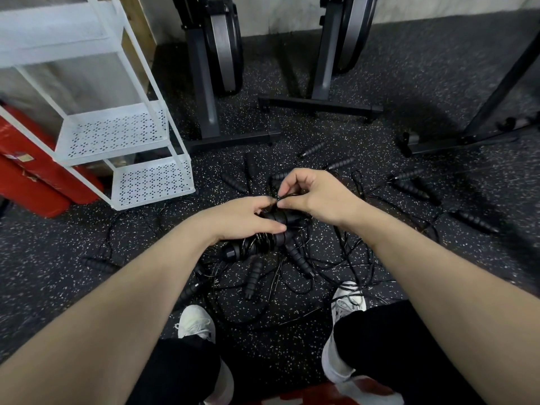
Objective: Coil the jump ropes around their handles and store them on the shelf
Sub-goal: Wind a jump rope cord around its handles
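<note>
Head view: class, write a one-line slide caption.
Left hand grips paired handles while right hand pinches cord; white shelf waits.

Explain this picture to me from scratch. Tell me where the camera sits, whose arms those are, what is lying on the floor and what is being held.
There is one picture, taken by a wide-angle camera worn on a person's head, looking down past their knees and white shoes. No machine here: the arms are the person's own. The left hand grips a pair of black jump rope handles with thin rope already wound around them. The right hand pinches the thin black rope just above that bundle. On the speckled dark floor lie many more loose handles and tangled ropes. A white shelf unit stands on the left, its perforated lower trays bare. Exercise machine frames stand behind.
</note>
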Available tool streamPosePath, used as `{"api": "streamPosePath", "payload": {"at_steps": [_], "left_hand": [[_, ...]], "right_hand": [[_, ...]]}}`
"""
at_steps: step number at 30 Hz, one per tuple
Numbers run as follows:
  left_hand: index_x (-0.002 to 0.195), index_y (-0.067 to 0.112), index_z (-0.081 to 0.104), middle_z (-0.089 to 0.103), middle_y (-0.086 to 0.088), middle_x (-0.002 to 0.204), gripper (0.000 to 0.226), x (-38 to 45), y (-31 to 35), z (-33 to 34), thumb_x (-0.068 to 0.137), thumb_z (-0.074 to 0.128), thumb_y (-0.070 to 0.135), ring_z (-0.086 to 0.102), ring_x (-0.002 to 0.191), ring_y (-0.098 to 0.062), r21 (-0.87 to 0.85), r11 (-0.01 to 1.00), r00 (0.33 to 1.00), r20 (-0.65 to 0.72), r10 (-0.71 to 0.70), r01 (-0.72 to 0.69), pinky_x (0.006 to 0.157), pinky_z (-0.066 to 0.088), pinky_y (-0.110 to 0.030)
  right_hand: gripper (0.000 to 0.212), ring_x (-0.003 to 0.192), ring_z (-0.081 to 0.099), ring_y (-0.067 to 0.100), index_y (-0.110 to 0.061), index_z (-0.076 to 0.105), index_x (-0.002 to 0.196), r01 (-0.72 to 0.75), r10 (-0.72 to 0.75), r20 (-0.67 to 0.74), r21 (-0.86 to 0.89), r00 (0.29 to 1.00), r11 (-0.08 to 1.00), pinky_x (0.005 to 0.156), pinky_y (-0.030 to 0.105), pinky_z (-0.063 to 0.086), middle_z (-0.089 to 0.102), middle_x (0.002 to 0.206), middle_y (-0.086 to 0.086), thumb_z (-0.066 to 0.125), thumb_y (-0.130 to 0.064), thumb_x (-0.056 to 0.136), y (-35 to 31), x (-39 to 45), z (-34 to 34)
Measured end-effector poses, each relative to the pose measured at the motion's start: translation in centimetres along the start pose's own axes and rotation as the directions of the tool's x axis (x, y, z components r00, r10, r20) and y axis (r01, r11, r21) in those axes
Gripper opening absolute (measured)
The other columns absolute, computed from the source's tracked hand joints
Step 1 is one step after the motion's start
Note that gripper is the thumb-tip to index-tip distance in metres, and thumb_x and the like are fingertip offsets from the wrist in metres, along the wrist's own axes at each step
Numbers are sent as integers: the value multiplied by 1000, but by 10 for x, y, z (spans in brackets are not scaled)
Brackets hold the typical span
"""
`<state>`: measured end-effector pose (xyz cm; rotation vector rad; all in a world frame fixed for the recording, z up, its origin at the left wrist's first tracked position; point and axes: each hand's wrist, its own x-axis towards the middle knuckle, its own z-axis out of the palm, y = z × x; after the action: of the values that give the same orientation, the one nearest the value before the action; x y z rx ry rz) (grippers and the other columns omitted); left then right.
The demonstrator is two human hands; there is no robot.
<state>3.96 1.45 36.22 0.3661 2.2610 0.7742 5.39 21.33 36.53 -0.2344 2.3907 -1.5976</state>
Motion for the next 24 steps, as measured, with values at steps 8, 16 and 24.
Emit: {"api": "streamPosePath", "payload": {"at_steps": [8,16,24], "left_hand": [[110,35,63,69,7,101,21,0,2,-1,92,70,43,63,90,-10,-182,983,975,-219,-42,2,70,41,-29],[113,29,62,75,-2,100,17,-7,9,-2,97,67,33,72,76,-17,-454,891,945,-289,-151,3,63,51,-28],[122,27,62,76,-17,107,24,-13,12,-12,99,68,29,75,75,-36,-744,668,961,-176,-211,10,57,60,-41]], "right_hand": [[25,64,49,9,-25,57,108,-38,38,0,-83,999,996,65,21,42,65,87,-6,73,-14,92,1,-2,7],[22,43,38,4,-21,49,115,-172,173,18,-58,985,983,43,17,30,57,62,-10,60,-34,101,-7,-10,7],[37,42,35,3,-16,66,94,-178,182,35,-84,983,980,44,16,31,47,52,-11,42,-40,108,-12,-15,1]]}}
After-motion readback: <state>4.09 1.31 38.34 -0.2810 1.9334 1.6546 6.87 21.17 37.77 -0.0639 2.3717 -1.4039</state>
